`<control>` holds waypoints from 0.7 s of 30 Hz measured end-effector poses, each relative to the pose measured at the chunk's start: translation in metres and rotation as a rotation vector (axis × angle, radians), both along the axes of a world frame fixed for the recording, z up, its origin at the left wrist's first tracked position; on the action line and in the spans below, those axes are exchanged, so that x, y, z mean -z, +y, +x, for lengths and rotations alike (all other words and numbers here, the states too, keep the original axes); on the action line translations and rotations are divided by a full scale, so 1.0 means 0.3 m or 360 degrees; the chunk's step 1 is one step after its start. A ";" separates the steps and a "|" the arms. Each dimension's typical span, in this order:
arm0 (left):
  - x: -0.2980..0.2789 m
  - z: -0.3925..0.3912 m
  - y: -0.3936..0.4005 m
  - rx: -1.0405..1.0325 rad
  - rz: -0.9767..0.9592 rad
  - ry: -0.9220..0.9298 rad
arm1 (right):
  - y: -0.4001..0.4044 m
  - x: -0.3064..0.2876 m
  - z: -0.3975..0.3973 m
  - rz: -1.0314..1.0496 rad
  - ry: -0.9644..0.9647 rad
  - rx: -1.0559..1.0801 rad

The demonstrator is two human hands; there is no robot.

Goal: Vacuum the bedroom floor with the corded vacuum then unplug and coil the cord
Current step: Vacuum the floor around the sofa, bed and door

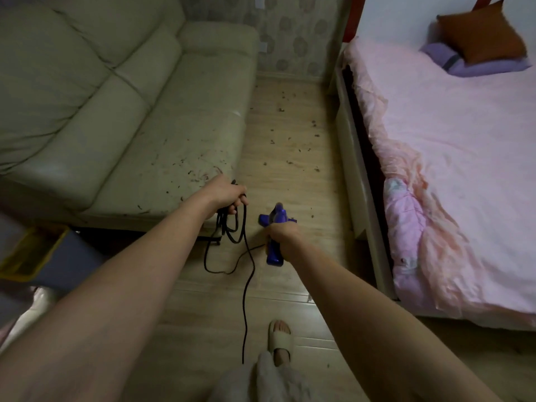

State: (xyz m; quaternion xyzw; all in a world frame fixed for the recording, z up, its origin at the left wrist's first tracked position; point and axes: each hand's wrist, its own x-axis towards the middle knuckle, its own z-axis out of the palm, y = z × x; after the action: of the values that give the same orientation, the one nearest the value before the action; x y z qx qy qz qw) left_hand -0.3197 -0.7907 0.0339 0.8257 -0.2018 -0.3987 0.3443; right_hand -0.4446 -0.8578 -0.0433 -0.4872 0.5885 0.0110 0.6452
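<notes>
My right hand point(280, 234) is curled tight around the handle of the purple corded vacuum point(275, 227), which I hold out low over the wooden floor point(290, 140) in the aisle between the sofa and the bed; most of its body is hidden behind my fist. My left hand point(229, 194) grips a bundle of black cord point(232, 227) in several hanging loops, fingers wrapped round them, and one loose strand trails down across the floor toward my foot in a pale slipper point(280, 338). Dark crumbs of debris point(290, 162) are scattered over the boards ahead, and more lie on the seat of the pale green sofa point(116, 97) to my left. To my right is a bed point(464, 169) under a pink sheet, with an orange cushion point(481, 33) resting on a purple pillow point(475, 63). By the sofa's near end sits a yellow-lined bin point(32, 250); I cannot tell its contents.
</notes>
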 end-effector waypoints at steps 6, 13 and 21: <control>0.063 0.090 -0.128 -0.0034 0.0080 0.0036 | -0.190 0.073 0.107 0.0028 -0.0024 0.0020; 0.159 0.217 -0.317 -0.0089 0.0175 0.0132 | -0.449 0.172 0.180 0.0007 0.0039 -0.0057; 0.261 0.321 -0.531 -0.0083 0.0228 0.0120 | -0.768 0.236 0.279 0.0007 0.0111 -0.0170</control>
State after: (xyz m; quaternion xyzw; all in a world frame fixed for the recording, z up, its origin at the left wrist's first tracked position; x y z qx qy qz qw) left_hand -0.2235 -0.9501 -0.0443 0.8376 -0.1381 -0.4337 0.3020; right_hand -0.3610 -1.0883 -0.1142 -0.5156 0.5838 0.0637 0.6239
